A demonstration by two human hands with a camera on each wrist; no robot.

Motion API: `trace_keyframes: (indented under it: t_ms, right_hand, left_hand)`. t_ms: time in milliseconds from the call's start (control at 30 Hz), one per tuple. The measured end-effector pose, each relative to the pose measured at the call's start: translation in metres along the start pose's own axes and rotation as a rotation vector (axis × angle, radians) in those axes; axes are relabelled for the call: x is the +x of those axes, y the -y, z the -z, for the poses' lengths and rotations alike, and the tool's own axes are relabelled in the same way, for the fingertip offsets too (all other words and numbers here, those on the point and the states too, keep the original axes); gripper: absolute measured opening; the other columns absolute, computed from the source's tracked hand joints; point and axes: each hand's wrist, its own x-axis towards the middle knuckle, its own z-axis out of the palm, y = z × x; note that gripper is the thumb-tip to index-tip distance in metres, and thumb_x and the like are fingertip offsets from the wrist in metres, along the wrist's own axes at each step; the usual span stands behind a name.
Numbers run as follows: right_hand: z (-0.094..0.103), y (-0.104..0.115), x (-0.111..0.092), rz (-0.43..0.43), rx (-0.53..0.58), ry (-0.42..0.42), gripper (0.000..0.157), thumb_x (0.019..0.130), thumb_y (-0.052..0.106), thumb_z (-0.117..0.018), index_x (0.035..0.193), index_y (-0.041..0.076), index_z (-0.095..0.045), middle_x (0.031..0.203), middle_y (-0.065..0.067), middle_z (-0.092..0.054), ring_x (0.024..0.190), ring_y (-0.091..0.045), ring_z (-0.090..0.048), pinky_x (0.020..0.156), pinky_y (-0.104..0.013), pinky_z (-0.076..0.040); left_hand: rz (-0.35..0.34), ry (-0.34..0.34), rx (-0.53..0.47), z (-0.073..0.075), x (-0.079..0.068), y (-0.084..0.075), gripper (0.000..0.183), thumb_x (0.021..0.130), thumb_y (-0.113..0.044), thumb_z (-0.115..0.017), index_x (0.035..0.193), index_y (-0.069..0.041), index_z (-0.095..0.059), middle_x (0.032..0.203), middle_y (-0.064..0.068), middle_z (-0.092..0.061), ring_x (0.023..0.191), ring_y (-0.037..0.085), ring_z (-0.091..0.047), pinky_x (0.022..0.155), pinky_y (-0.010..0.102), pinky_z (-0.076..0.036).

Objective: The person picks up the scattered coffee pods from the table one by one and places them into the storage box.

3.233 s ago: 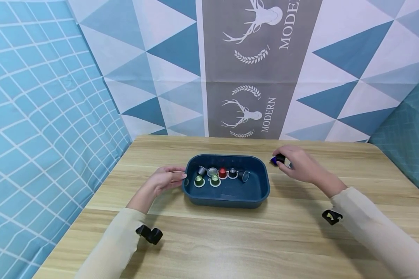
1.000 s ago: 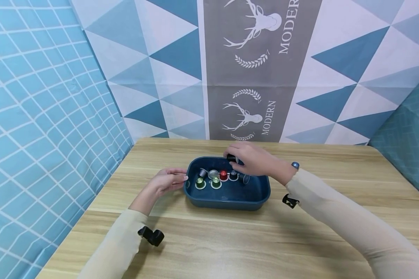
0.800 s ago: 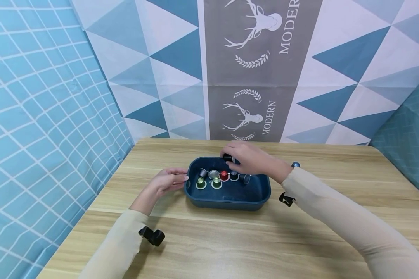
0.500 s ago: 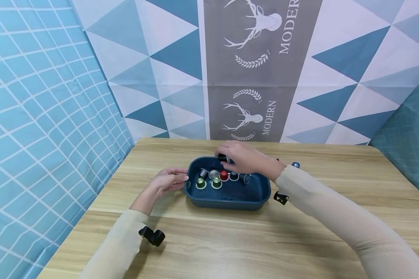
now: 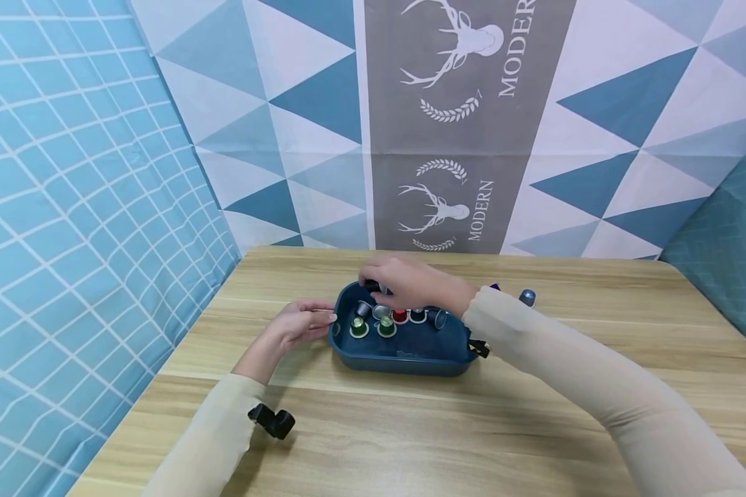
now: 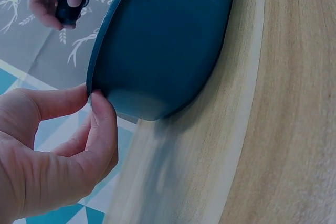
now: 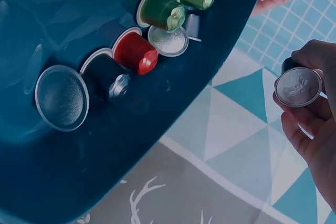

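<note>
My left hand (image 5: 298, 323) pinches the left end of a dark blue plastic bin (image 5: 404, 365); the left wrist view shows thumb and finger on its rim (image 6: 100, 43). My right hand (image 5: 407, 281) grips a black coffee capsule (image 7: 298, 86), its silver foil lid facing the right wrist camera, over the bin's far left part. Inside the bin are several capsules: two green ones (image 5: 387, 326), a red one (image 7: 135, 51), a dark one with a silver tip (image 7: 105, 74), a grey one (image 5: 363, 308) and others lying tipped with foil lids (image 7: 62, 98) showing.
Right of the bin, a blue capsule (image 5: 527, 297) stands on the wooden table (image 5: 373, 435). A purple capsule (image 5: 494, 286) shows partly behind the right sleeve. Patterned cloths hang behind the table and at its sides. Each wrist carries a black camera mount (image 5: 272, 421).
My right hand picked up the black capsule from the table right of the bin and carried it left over the bin, still moving left. The left hand stays on the rim.
</note>
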Motion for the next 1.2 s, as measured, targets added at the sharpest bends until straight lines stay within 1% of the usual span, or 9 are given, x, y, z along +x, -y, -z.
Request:
trace_keyframes:
  t_ms: [100, 233, 333, 500, 600, 800, 900, 1033, 1200]
  right_hand:
    - [-0.004, 0.001, 0.004, 0.012, 0.007, 0.017, 0.02, 0.089, 0.012, -0.064, 0.108, 0.004, -0.063, 0.103, -0.008, -0.065, 0.09, -0.018, -0.061, 0.081, -0.031, -0.054]
    - [-0.011, 0.0, 0.008, 0.008, 0.025, 0.057, 0.02, 0.087, 0.009, -0.067, 0.105, 0.004, -0.063, 0.101, -0.009, -0.064, 0.09, -0.019, -0.06, 0.081, -0.032, -0.054]
    - [-0.017, 0.0, 0.012, -0.018, 0.022, 0.131, 0.018, 0.086, 0.009, -0.068, 0.103, 0.006, -0.062, 0.098, -0.008, -0.065, 0.087, -0.019, -0.059, 0.08, -0.033, -0.054]
    - [-0.026, 0.002, 0.019, -0.075, 0.024, 0.289, 0.016, 0.089, 0.012, -0.067, 0.104, 0.007, -0.062, 0.1, -0.006, -0.063, 0.088, -0.017, -0.059, 0.079, -0.031, -0.053]
    - [-0.029, 0.004, 0.023, -0.08, 0.03, 0.342, 0.015, 0.09, 0.012, -0.065, 0.104, 0.007, -0.063, 0.101, -0.006, -0.064, 0.091, -0.018, -0.059, 0.082, -0.03, -0.053]
    - [-0.032, 0.007, 0.029, -0.083, 0.018, 0.369, 0.017, 0.09, 0.014, -0.065, 0.106, 0.007, -0.064, 0.104, -0.008, -0.067, 0.093, -0.018, -0.061, 0.087, -0.03, -0.054]
    - [-0.033, 0.005, 0.029, -0.095, 0.045, 0.372, 0.018, 0.091, 0.013, -0.065, 0.107, 0.006, -0.064, 0.107, -0.009, -0.067, 0.096, -0.019, -0.062, 0.089, -0.031, -0.054]
    - [-0.03, 0.002, 0.024, -0.114, 0.093, 0.369, 0.017, 0.091, 0.012, -0.064, 0.106, 0.004, -0.063, 0.107, -0.012, -0.066, 0.096, -0.02, -0.06, 0.088, -0.033, -0.053]
    - [-0.02, -0.001, 0.011, -0.154, 0.08, 0.349, 0.017, 0.09, 0.013, -0.066, 0.105, 0.005, -0.064, 0.104, -0.011, -0.065, 0.09, -0.019, -0.058, 0.081, -0.033, -0.052]
  left_hand:
    - [0.007, -0.006, 0.012, 0.0, 0.001, 0.001, 0.046, 0.092, -0.007, -0.061, 0.136, 0.004, -0.049, 0.118, 0.011, -0.064, 0.093, 0.009, -0.064, 0.079, 0.018, -0.056]
    - [0.003, 0.004, 0.004, -0.001, 0.001, 0.001, 0.047, 0.092, -0.006, -0.061, 0.135, 0.005, -0.048, 0.117, 0.011, -0.064, 0.09, 0.008, -0.064, 0.079, 0.019, -0.056]
    - [0.006, 0.002, -0.006, 0.0, 0.001, 0.001, 0.045, 0.092, -0.004, -0.061, 0.134, 0.005, -0.049, 0.113, 0.009, -0.065, 0.088, 0.008, -0.065, 0.077, 0.019, -0.057]
    - [0.011, -0.002, 0.002, 0.001, -0.001, 0.001, 0.045, 0.092, -0.005, -0.06, 0.135, 0.004, -0.049, 0.115, 0.01, -0.064, 0.088, 0.007, -0.064, 0.077, 0.018, -0.057]
    - [0.011, -0.001, 0.007, 0.001, -0.001, 0.001, 0.046, 0.092, -0.006, -0.061, 0.135, 0.004, -0.048, 0.119, 0.012, -0.063, 0.089, 0.008, -0.064, 0.078, 0.019, -0.057]
    - [0.011, 0.002, 0.0, 0.002, 0.0, 0.0, 0.046, 0.093, -0.006, -0.06, 0.135, 0.004, -0.048, 0.117, 0.01, -0.064, 0.091, 0.008, -0.064, 0.078, 0.018, -0.056]
    - [0.005, 0.006, -0.008, 0.002, 0.001, 0.0, 0.046, 0.093, -0.005, -0.06, 0.135, 0.005, -0.048, 0.113, 0.008, -0.065, 0.09, 0.008, -0.064, 0.077, 0.017, -0.056]
    - [-0.003, 0.011, -0.014, 0.001, 0.001, 0.0, 0.047, 0.092, -0.005, -0.06, 0.136, 0.007, -0.047, 0.107, 0.005, -0.066, 0.089, 0.007, -0.064, 0.076, 0.017, -0.056]
    - [-0.009, 0.014, -0.01, 0.001, 0.001, 0.0, 0.048, 0.092, -0.004, -0.06, 0.136, 0.008, -0.046, 0.102, 0.002, -0.066, 0.088, 0.007, -0.064, 0.076, 0.017, -0.056]
